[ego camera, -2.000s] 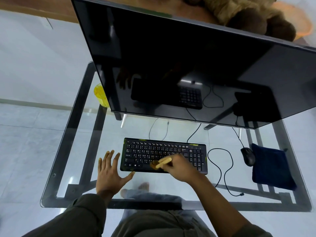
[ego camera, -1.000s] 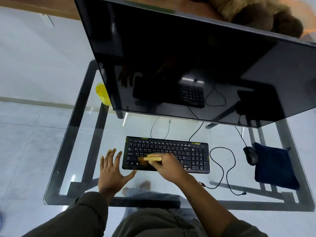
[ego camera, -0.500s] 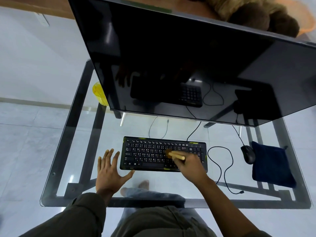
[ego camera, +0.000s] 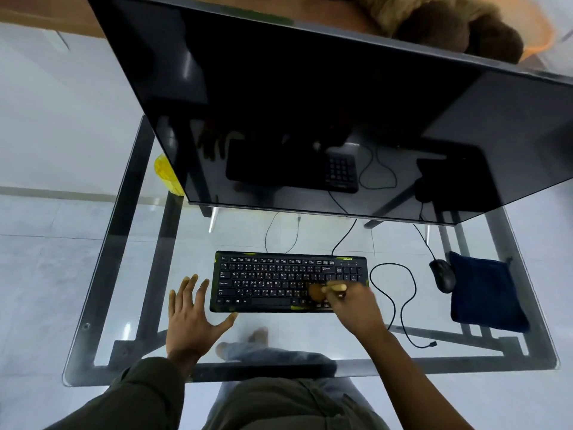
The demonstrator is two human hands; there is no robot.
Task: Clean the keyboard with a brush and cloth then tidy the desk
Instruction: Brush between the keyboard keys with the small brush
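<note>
The brush (ego camera: pixel 316 292) has moved along the keyboard (ego camera: pixel 269 277) from the left-centre keys to the lower rows right of centre. The right hand (ego camera: pixel 356 308) has gone with it, while the left hand (ego camera: pixel 192 315) has stayed put.

A dark monitor (ego camera: pixel 310 103) leans over the back of the glass desk (ego camera: pixel 93 305). The keyboard lies flat near the front edge, and its cable (ego camera: pixel 403 305) loops off to the right. It is likely light, stiff plastic that could skate on glass. The left hand lies spread and flat on the desk just beside its left end, gripping nothing. The thumb reaches the near corner, which looks like a brace.

The navy cloth (ego camera: pixel 483 293) sits folded and untouched at the right, beside the mouse (ego camera: pixel 443 276). It is soft and limp, so it is best pinched by an edge or scooped up whole.

The brush is small and surely light, with soft brown bristles and a pale stiff handle. The right hand pinches that handle close behind the head, and the bristles rest on the keys. That grip suits short strokes, and only light pressure seems needed. Brushing appears to be the step in hand, with wiping and tidying not yet done.
</note>
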